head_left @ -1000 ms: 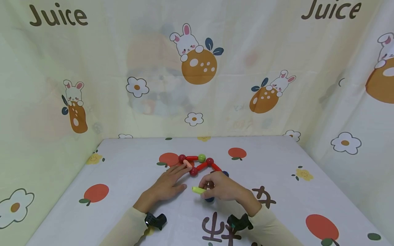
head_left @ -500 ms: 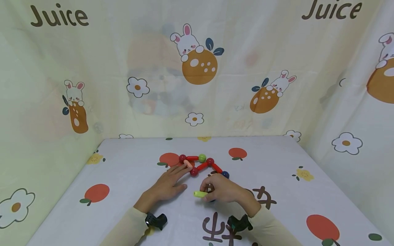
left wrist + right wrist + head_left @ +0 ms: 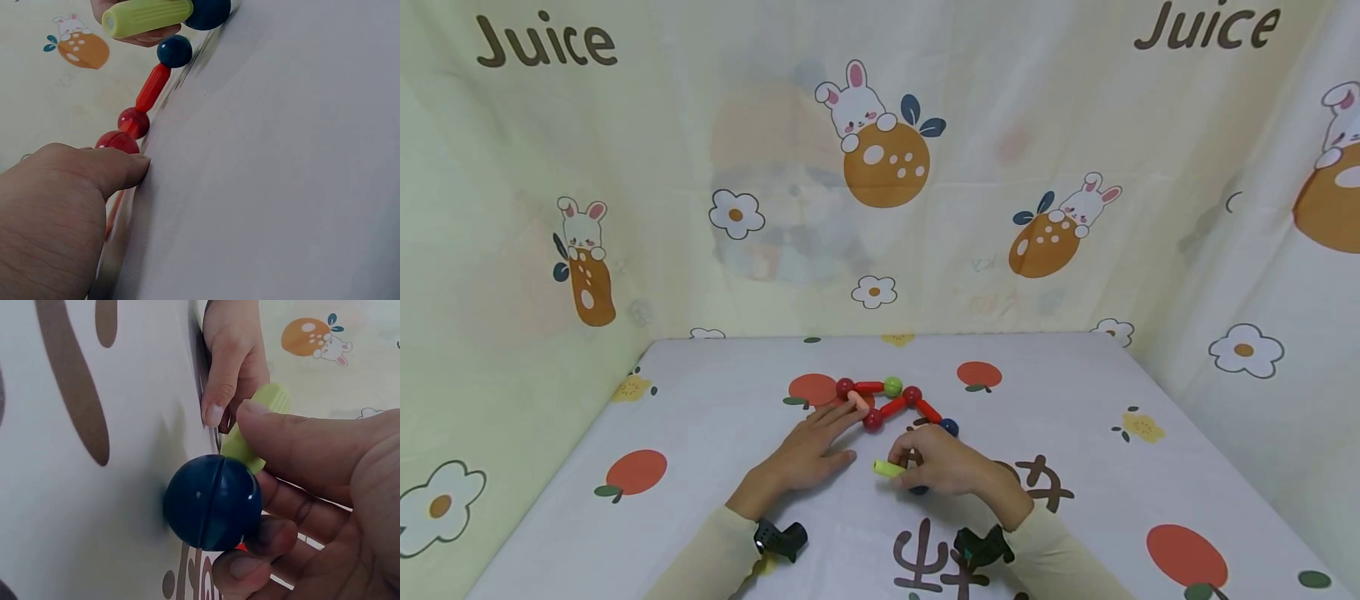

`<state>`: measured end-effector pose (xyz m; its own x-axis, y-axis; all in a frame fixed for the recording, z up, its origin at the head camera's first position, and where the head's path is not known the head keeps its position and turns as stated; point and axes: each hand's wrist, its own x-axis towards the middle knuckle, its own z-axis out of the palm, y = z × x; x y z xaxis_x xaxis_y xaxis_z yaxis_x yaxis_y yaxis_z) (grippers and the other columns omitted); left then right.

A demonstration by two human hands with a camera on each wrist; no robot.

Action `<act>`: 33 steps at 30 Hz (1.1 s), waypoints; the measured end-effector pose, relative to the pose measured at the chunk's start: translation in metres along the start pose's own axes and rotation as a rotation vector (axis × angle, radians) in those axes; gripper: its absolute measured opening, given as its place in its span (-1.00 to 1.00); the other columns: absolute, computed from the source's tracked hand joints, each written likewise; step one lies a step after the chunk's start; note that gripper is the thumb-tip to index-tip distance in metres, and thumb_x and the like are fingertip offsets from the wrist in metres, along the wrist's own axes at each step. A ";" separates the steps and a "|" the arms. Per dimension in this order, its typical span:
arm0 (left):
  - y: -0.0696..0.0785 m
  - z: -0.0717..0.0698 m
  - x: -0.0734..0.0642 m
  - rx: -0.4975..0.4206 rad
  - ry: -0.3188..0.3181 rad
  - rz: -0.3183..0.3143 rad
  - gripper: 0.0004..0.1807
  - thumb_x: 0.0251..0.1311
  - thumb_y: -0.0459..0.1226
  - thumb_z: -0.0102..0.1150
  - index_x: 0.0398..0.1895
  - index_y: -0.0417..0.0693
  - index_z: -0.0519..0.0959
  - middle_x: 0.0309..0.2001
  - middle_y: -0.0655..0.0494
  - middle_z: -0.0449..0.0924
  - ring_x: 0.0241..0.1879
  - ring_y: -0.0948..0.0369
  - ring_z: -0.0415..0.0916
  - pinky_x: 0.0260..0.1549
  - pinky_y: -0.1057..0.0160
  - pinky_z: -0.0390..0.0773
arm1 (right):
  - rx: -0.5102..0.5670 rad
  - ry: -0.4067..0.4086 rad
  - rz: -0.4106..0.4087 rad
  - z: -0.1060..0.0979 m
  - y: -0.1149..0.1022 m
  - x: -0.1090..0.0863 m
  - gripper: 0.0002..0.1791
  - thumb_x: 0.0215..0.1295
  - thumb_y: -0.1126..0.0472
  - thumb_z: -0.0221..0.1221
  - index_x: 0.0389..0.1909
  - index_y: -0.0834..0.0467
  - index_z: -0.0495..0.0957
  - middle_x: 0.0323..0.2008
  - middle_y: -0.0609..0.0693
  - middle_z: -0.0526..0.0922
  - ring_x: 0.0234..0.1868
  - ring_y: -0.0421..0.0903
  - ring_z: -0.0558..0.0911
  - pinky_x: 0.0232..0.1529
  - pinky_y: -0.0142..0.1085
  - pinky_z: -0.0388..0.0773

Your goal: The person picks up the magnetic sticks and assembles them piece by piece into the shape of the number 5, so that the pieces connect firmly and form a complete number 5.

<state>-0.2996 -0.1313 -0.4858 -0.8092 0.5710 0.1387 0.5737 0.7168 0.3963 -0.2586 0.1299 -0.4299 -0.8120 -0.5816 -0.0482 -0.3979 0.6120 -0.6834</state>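
Observation:
My right hand [image 3: 943, 460] pinches a yellow-green magnetic rod [image 3: 887, 469] between thumb and fingers, just above the cloth. A dark blue ball [image 3: 212, 503] sits at one end of this rod, with curled fingertips against its side. My left hand [image 3: 808, 446] rests palm down on the cloth, its fingers stretched out and touching a peach rod [image 3: 857, 401]. That rod lies between two red balls, the nearer one [image 3: 872, 419] beside my left fingertips. From there a red rod [image 3: 892, 407] runs to another red ball [image 3: 912, 396], then a second red rod [image 3: 928, 410] reaches a blue ball [image 3: 950, 427].
Behind my left hand, a red rod [image 3: 869, 387] joins the far red ball [image 3: 845, 387] to a green ball [image 3: 892, 386]. All lie on a white cloth [image 3: 715, 392] printed with fruit and characters. A printed curtain [image 3: 970, 250] hangs behind and at both sides.
My right hand has shifted slightly toward me with the yellow-green rod, uncovering the blue ball at the chain's end. My left hand stays in place.

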 end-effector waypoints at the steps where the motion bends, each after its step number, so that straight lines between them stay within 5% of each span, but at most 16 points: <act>1: 0.000 0.000 0.000 0.000 0.000 0.000 -0.23 0.38 0.00 0.16 0.61 0.34 0.12 0.62 0.29 -0.04 0.59 -0.01 -0.07 0.41 -0.30 0.07 | -0.003 0.002 0.002 0.000 0.000 0.000 -0.85 0.19 0.22 0.44 -0.23 0.02 0.73 -0.36 -0.20 0.63 -0.22 -0.09 0.50 -0.29 -0.27 0.48; 33: 0.003 0.001 0.000 0.022 -0.001 -0.011 -0.21 0.38 0.01 0.17 0.62 0.33 0.09 0.62 0.28 -0.03 0.59 -0.01 -0.07 0.41 -0.30 0.08 | -0.041 0.027 -0.030 0.005 0.011 0.001 -0.82 0.20 0.21 0.43 -0.17 0.01 0.77 -0.36 -0.24 0.64 -0.27 -0.16 0.52 -0.26 -0.29 0.50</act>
<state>-0.2978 -0.1292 -0.4855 -0.8153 0.5636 0.1331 0.5674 0.7317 0.3777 -0.2618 0.1328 -0.4412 -0.8103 -0.5859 -0.0082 -0.4388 0.6160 -0.6542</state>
